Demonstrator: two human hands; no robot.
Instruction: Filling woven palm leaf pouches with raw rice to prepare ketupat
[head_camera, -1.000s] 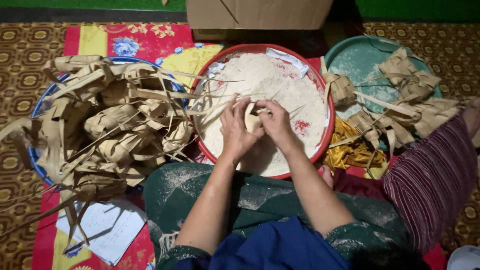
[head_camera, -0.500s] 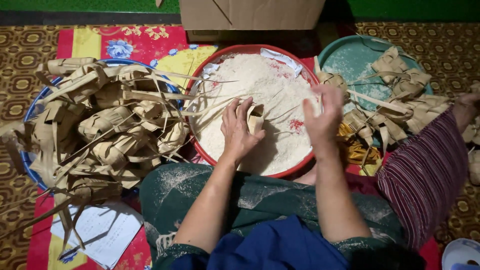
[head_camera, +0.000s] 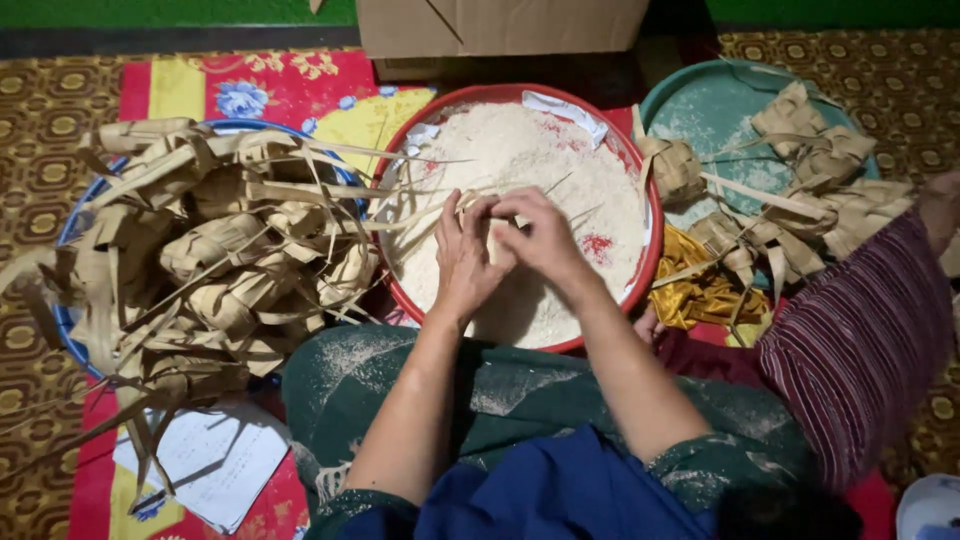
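Left hand (head_camera: 462, 262): raised over the red basin (head_camera: 640, 170), palm turned inward, fingers curled about a small woven palm-leaf pouch (head_camera: 497, 240). The pouch sits between both hands and is mostly hidden by them; how firm the grip is cannot be told.

Right hand (head_camera: 540, 235): meets the left above the basin, fingertips pinched at the top of the same pouch. Grip closed on the leaf, hands touching each other.

Red basin: round, on the floor directly in front of the person, filled with white uncooked rice (head_camera: 520, 160). A patch of red bottom shows through the rice just right of the hands. Loose leaf strips lie across its left rim.

Blue basin (head_camera: 68, 225): left of the red one and touching it, heaped with empty woven leaf casings (head_camera: 215, 250), long strips trailing over the edge.

Teal tray (head_camera: 720, 105): right of the red basin, carrying several filled leaf parcels (head_camera: 810, 150), a dusting of rice on its bare part.

Yellow cloth (head_camera: 700, 290): crumpled between the red basin and the tray.

Paper sheet (head_camera: 215, 460): on the floor mat below the blue basin.

Cardboard box (head_camera: 500, 25): beyond the red basin, at the top edge.

Striped sleeve (head_camera: 860, 340): another person's, at the right edge near the tray.
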